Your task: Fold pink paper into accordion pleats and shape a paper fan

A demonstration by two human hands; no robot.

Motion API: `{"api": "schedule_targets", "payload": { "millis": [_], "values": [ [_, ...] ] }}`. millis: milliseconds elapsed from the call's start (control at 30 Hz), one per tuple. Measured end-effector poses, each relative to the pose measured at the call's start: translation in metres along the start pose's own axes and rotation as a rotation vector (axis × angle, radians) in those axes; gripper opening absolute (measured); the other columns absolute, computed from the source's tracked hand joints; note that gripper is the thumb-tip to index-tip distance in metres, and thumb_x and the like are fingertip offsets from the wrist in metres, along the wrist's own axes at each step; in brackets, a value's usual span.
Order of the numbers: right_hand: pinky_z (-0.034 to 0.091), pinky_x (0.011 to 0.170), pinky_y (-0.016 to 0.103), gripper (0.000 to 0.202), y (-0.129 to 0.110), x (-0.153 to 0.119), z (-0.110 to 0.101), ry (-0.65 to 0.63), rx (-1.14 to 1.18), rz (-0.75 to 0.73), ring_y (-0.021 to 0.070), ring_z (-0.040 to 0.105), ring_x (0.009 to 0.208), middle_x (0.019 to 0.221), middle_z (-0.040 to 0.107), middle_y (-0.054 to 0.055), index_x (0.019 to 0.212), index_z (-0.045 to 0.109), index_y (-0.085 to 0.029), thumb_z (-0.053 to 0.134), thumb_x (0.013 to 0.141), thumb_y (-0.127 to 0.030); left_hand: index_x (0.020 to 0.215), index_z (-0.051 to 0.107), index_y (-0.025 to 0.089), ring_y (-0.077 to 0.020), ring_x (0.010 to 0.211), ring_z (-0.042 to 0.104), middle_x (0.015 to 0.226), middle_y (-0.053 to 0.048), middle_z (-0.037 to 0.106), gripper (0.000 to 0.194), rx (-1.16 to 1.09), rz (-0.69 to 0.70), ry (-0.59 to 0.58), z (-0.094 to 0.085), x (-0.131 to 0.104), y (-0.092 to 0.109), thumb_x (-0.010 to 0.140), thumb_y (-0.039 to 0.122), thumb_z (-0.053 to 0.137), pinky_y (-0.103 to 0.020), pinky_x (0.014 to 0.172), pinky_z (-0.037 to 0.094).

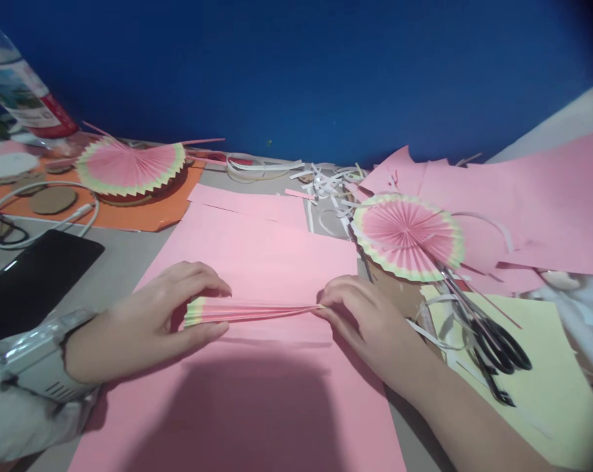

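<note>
A narrow pleated strip of pink paper (262, 310) with yellow-green edging lies sideways over large pink sheets (257, 255). Its left end is fanned out a little between the thumb and fingers of my left hand (149, 321), which wears a watch at the wrist. The right end is squeezed thin, pinched between thumb and fingertips of my right hand (370, 321). A round pleated pink fan (399, 233) with a yellow-green and white rim rests to the right. Another pleated fan (134, 164), partly open, sits at the back left.
Black-handled scissors (498, 341) lie on yellow paper (562, 367) at the right. White paper strips (326, 183) are heaped behind. At the left are a black phone (45, 275), a white cable (97, 210), orange paper (173, 203) and a bottle (25, 92).
</note>
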State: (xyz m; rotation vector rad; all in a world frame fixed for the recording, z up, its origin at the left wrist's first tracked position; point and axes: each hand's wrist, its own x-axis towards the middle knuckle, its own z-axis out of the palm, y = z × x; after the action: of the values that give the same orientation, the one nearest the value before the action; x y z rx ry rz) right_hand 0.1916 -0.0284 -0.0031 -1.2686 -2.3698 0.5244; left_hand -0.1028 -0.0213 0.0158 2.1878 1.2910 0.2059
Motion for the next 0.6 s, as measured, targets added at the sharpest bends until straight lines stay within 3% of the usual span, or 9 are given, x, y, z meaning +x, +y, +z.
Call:
{"api": "schedule_targets", "payload": {
  "millis": [200,400,600],
  "values": [
    [0.044,0.078,0.036,0.016,0.0039,-0.0037,-0.0008,0.182,-0.078,-0.161,0.0192,0.054,0.086,0.089,0.059,0.006,0.091,0.05,-0.02,0.057,0.082,-0.008,0.102,0.059,0.023,-0.016,0.083,0.058,0.095,0.0,0.064,0.026,-0.157,0.009,0.088,0.0023,-0.0014,0.0048,0.083,0.04,0.052,-0.025,0.075,0.044],
    [0.045,0.075,0.035,0.019,0.0035,-0.006,-0.0047,0.239,-0.116,-0.189,0.019,0.057,0.083,0.086,0.06,0.005,0.091,0.05,-0.021,0.057,0.08,-0.006,0.093,0.062,0.022,-0.0169,0.077,0.058,0.084,-0.002,0.065,0.017,-0.124,0.073,0.251,0.0055,-0.0029,0.0041,0.084,0.033,0.054,-0.028,0.072,0.044],
    [0.045,0.075,0.034,0.021,0.0033,-0.0058,-0.0044,0.249,-0.13,-0.2,0.0182,0.057,0.084,0.086,0.061,0.005,0.092,0.05,-0.02,0.058,0.08,-0.006,0.089,0.063,0.021,-0.0168,0.075,0.059,0.082,-0.002,0.065,0.013,-0.119,0.101,0.296,0.0058,-0.0037,0.0031,0.084,0.028,0.053,-0.029,0.07,0.045]
  ]
}}
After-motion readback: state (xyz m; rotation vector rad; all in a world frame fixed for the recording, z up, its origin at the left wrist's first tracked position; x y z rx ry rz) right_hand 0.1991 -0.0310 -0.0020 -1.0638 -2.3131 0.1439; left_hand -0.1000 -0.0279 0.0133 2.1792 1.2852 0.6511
